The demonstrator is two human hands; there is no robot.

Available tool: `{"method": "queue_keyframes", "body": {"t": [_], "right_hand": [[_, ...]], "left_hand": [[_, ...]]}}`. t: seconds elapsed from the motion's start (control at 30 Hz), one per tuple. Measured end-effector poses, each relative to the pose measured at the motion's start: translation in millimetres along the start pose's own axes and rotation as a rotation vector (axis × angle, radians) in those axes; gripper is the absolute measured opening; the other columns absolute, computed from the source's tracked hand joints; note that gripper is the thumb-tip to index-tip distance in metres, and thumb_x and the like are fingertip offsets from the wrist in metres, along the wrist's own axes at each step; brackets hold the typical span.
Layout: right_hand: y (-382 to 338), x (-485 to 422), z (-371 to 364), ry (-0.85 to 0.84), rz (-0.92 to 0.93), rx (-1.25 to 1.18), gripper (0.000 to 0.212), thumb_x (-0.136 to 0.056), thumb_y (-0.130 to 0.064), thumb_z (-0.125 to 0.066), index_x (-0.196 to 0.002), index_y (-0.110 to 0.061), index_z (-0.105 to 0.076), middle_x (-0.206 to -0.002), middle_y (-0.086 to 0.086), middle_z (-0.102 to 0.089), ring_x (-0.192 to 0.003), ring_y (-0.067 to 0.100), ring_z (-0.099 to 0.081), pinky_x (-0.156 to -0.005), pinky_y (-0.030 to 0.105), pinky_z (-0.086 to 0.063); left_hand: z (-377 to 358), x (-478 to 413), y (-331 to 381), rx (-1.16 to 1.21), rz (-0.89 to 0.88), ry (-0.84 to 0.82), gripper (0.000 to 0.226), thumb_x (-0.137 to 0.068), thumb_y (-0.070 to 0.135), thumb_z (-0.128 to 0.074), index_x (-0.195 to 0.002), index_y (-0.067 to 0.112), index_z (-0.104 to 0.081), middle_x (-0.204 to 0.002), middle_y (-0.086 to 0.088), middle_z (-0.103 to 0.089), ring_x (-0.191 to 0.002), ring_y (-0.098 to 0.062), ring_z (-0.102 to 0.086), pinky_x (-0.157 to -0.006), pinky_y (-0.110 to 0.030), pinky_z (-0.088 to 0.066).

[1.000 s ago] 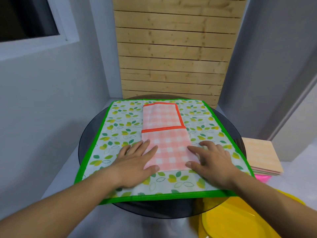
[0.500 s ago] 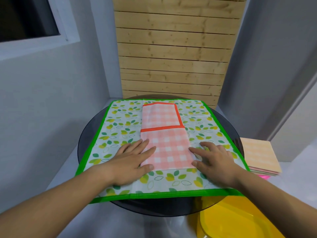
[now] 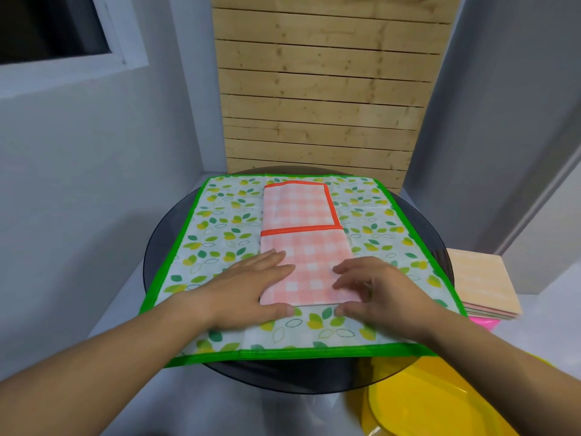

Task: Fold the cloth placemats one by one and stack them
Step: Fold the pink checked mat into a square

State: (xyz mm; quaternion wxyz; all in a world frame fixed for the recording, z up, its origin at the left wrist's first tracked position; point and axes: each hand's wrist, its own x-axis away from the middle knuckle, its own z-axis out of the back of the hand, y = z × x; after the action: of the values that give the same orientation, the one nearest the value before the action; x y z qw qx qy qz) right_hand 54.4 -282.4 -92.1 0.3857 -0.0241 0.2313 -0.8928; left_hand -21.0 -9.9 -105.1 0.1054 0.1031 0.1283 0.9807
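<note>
A pink checked placemat (image 3: pixel 303 243) with an orange border lies partly folded on a larger leaf-print mat (image 3: pixel 220 234) edged in green. My left hand (image 3: pixel 248 289) rests flat on the near left part of the pink placemat, fingers straight. My right hand (image 3: pixel 374 289) is at its near right corner with fingers curled and the thumb under the near edge, pinching the cloth. A stack of folded orange and pink placemats (image 3: pixel 481 283) sits to the right, beyond the table.
The mats lie on a round dark glass table (image 3: pixel 157 247). A yellow plastic stool or tub (image 3: pixel 440 401) stands at the lower right, below the table rim. A wooden slat panel (image 3: pixel 317 89) and grey walls close in behind.
My right hand's fingers have gone from flat beside the pink placemat to curled on its near right corner. My left hand has slid slightly right along the near edge.
</note>
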Motion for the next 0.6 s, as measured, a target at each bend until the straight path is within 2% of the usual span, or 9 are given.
{"method": "queue_keyframes", "body": {"t": [0.17,0.3,0.47,0.6], "right_hand": [[4,-1,-2,0.035,0.017,-0.025,0.03,-0.077,-0.048,-0.079,-0.102,-0.032,-0.075,-0.125,-0.021,-0.063,-0.121,-0.005,-0.049,-0.1,0.02,-0.042],[8,1,-6,0.011,0.115,0.082,0.029,-0.086,-0.05,-0.068,-0.103,-0.029,-0.076,-0.124,-0.015,-0.067,-0.123,-0.001,-0.053,-0.1,0.011,-0.036],[2,3,-6,0.093,0.144,0.039,0.025,-0.091,-0.045,-0.062,-0.1,-0.027,-0.077,-0.113,-0.014,-0.071,-0.111,0.0,-0.06,-0.095,0.02,-0.049],[-3,3,-1,0.156,0.115,-0.062,0.028,-0.095,-0.043,-0.054,-0.104,-0.025,-0.074,-0.108,-0.017,-0.07,-0.103,-0.002,-0.061,-0.088,0.017,-0.049]], "left_hand": [[0,0,-1,0.045,0.003,0.01,0.088,-0.087,0.079,-0.044,-0.159,0.043,-0.009,-0.166,0.021,0.007,-0.15,0.003,0.011,-0.122,-0.025,0.001],[2,2,1,0.073,0.016,0.012,0.089,-0.087,0.079,-0.044,-0.16,0.041,-0.009,-0.166,0.019,0.005,-0.15,0.003,0.009,-0.12,-0.023,0.001],[6,4,7,0.106,0.03,0.023,0.097,-0.083,0.082,-0.043,-0.161,0.037,-0.007,-0.167,0.017,0.001,-0.151,0.001,0.004,-0.121,-0.023,0.0],[9,10,10,0.169,0.041,0.086,0.098,-0.08,0.08,-0.049,-0.16,0.037,-0.012,-0.166,0.017,-0.01,-0.151,-0.003,-0.008,-0.121,-0.025,-0.008]]}}
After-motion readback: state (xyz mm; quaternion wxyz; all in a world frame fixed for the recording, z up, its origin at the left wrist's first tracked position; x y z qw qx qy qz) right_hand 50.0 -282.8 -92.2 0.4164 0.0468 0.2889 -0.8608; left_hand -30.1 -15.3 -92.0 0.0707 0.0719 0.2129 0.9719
